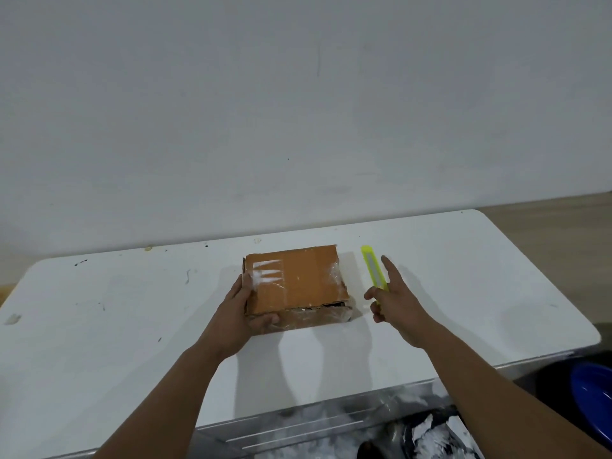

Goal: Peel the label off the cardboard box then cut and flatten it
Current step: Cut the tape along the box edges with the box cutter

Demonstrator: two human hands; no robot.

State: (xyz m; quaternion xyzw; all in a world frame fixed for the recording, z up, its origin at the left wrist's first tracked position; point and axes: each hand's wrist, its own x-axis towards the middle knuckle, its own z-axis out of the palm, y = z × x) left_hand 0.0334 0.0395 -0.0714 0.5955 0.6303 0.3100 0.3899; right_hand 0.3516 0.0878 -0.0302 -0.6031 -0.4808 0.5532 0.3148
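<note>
The box (296,281) is showing matt brown cardboard, with glossy clear tape wrinkling over its front and right edges. The cutter (374,270) is looking like smooth yellow-green plastic around a grey metal strip. The table (132,309) is showing smooth white, scuffed.

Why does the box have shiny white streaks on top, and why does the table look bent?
Head view: light glares off clear tape on the cardboard box, making white streaks; the wide-angle lens curves the table edges; soft shadows lie under both arms.

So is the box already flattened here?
No. The box still stands as a box on the table, its sides up and tape across it.
</note>
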